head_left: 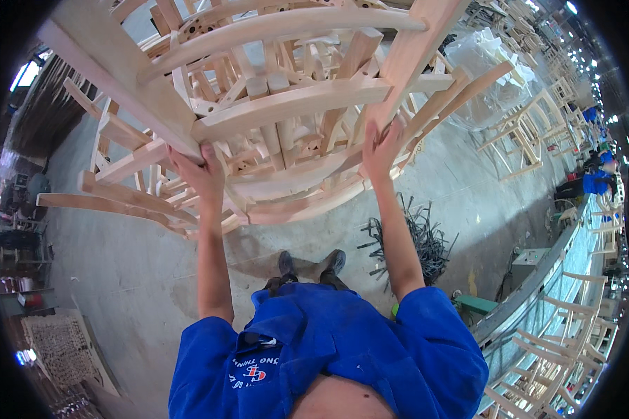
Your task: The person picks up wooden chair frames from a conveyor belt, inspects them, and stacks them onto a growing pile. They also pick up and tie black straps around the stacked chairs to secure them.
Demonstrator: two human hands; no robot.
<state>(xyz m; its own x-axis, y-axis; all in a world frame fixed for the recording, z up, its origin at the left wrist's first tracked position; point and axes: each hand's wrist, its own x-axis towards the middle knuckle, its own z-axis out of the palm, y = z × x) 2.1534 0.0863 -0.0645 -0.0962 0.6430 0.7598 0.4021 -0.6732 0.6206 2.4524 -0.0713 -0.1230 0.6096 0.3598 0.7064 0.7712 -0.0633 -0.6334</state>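
Observation:
Both arms reach forward to a pale, unfinished wooden chair frame with two long posts joined by curved slats. My left hand is closed round the near end of its left post, thumb on top. At the near end of the right post, my right hand grips with the fingers partly hidden behind the wood. Beneath the frame lies a dense stack of similar chair parts, with legs and curved rails sticking out on both sides. Where the held frame touches the stack, I cannot tell.
My shoes stand on a grey concrete floor. Right of them lies a heap of dark strips. A long bench and several chair frames are farther right. Clear plastic wrapping sits at the back right. A person in blue is beyond.

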